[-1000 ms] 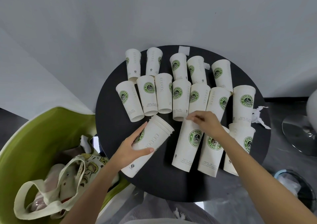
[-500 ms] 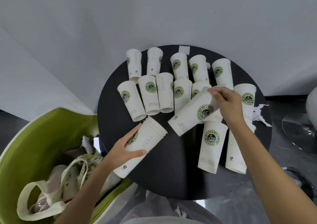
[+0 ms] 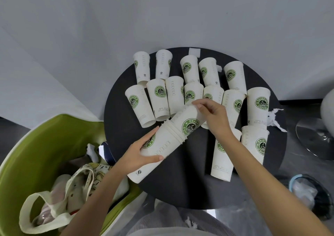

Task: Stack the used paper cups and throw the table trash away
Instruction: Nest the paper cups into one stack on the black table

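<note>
Left hand (image 3: pixel 139 156) and right hand (image 3: pixel 215 116): bare skin, uncovered. Left forearm (image 3: pixel 101 196) and right forearm (image 3: pixel 262 178) are also bare from each grip back to the frame edge. Behind both grips, close to my body, is a striped fabric (image 3: pixel 162 221), light grey with fine darker lines. Can't tell if it's trousers or a shirt hem. There's a small white mark (image 3: pixel 189 222) on it, too blurred to identify.

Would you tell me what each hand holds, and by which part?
Left hand grips the cup stack around its middle; right hand pinches the outer end of the cup partly inside it.
</note>
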Motion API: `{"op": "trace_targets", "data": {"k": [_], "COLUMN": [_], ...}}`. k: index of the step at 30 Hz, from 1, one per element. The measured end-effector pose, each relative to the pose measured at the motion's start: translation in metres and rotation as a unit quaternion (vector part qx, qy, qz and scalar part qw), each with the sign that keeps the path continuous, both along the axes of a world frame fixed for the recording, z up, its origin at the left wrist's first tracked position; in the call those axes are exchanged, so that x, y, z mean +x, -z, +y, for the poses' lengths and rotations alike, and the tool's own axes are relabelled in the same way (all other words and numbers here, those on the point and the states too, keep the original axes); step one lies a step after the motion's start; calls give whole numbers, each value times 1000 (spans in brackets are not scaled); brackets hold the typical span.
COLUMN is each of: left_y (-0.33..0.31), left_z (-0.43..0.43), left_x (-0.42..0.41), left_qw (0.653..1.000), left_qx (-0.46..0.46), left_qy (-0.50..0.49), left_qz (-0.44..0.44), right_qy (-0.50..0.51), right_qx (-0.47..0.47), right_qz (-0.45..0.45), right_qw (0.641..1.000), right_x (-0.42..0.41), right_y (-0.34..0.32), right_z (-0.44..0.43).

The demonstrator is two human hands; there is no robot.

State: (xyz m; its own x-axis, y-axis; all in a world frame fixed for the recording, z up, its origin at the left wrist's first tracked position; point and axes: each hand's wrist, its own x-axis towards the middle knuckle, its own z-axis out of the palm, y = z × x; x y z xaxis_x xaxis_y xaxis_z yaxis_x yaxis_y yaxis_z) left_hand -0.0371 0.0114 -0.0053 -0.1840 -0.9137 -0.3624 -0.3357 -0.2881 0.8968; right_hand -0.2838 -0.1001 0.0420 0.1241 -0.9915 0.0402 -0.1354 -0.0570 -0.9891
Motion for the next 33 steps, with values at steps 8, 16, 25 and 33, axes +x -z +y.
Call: {"op": "trace_targets", "data": {"k": [8, 16, 25, 33], "left_y": [-3, -2, 2, 5], "left_z": [-2, -4, -5, -8], "left_x": [0, -3, -6, -14], "left_qw": [1000, 1000, 1000, 1000], "left_qx": [-9, -4, 0, 14], "left_qy": [-9, -10, -3, -5], "left_qz": [6, 13, 10, 17], "right_qy": [-60, -67, -65, -12], "right_qx": [25, 41, 58, 55], "right_qz": [6, 14, 12, 36], "right_qw": [998, 997, 996, 998], "right_x": [23, 40, 40, 1], "right_y": [0, 8, 12, 15], "right_z": [19, 36, 43, 30]}}
